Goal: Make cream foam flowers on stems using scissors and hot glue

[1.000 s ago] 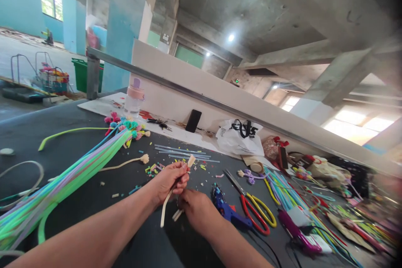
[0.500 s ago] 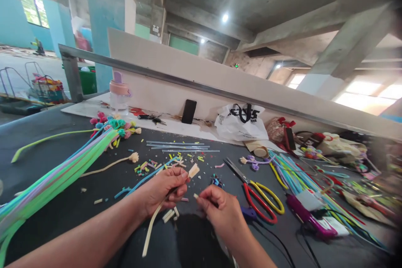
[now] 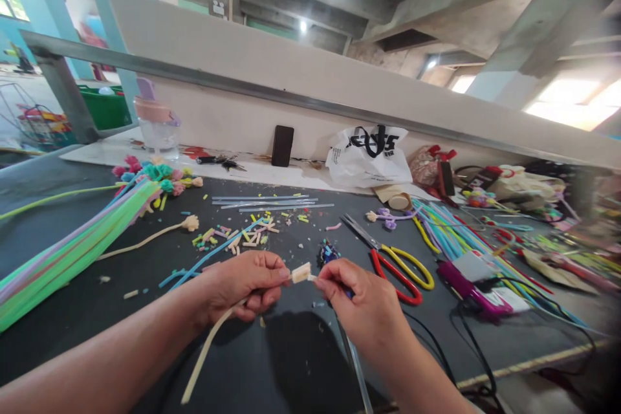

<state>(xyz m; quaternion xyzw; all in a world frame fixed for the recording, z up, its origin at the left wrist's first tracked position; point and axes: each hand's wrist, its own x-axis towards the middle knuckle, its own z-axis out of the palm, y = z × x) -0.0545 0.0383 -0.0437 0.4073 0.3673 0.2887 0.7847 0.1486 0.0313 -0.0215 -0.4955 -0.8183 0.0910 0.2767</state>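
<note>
Evidently, the stem [image 3: 207, 352] looks cream (slightly curved).

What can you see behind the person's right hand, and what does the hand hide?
Just beyond the right hand, the far end of a dark blue tool shows. The hand covers much of the rest, so the tool's full shape cannot be seen.

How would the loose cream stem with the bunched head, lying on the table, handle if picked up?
Probably bendy yet shape-holding: the cream stem lies in a gentle curve. Likely light, being thin, but maybe head-heavy given the bulky bunched head. That lumpy end should resist rolling.
</note>
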